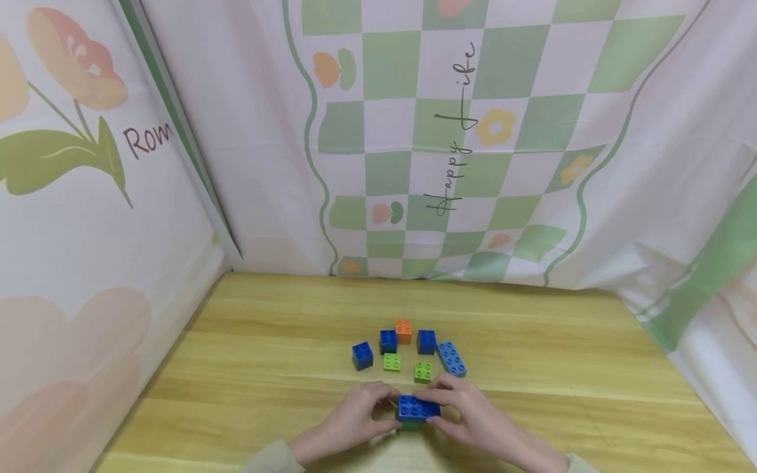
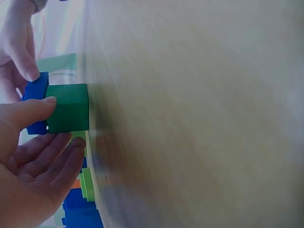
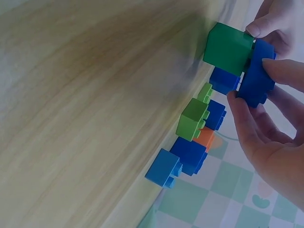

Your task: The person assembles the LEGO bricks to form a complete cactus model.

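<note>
A dark blue brick with two rows of studs lies across the top of a green block near the front of the table. One end of it juts out past the block toward my right hand. That hand pinches the jutting end between thumb and fingers, as the right wrist view shows. My left hand holds the green block from the other side, its thumb lying across the seam with the blue brick. A slight gap shows along part of the seam.
Behind the hands, on the wooden table, are dark blue blocks, an orange brick, two lime green bricks and a lighter blue long brick. Patterned curtains close off the back and sides.
</note>
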`<state>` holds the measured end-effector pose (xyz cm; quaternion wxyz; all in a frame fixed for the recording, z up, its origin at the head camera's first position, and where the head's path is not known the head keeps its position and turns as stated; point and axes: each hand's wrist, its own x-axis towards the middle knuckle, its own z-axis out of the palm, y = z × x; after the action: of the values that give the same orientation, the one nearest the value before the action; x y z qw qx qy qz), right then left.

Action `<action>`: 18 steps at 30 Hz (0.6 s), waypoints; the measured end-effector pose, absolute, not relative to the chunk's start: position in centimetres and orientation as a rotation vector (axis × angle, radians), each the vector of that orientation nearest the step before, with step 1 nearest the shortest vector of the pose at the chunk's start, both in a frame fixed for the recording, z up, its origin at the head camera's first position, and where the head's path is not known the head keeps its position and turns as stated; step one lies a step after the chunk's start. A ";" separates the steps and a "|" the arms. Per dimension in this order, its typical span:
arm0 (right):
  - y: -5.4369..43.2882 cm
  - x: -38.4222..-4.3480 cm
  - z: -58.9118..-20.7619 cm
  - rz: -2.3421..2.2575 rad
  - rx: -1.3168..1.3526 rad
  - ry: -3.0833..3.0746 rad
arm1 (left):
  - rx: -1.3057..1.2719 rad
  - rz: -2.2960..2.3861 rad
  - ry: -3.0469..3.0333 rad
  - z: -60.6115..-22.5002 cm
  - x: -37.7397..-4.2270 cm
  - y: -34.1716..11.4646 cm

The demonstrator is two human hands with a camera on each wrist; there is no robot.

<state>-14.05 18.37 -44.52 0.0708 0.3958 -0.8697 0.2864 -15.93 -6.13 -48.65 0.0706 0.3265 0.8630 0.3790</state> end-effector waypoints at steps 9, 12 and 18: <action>18.3 -14.0 -44.4 0.876 1.187 -2.658 | 0.962 1.151 2.574 -48.5 -16.0 -6.1; 18.4 -14.0 -44.4 0.880 1.178 -2.678 | 0.964 1.159 2.568 -48.4 -15.9 -6.2; 18.4 -14.0 -44.4 0.848 1.180 -2.676 | 0.965 1.166 2.564 -48.4 -15.9 -6.2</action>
<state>-14.00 18.38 -44.37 0.0481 0.3871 -0.8778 0.2780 -15.93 -6.16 -48.41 0.0818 0.3230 0.8583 0.3903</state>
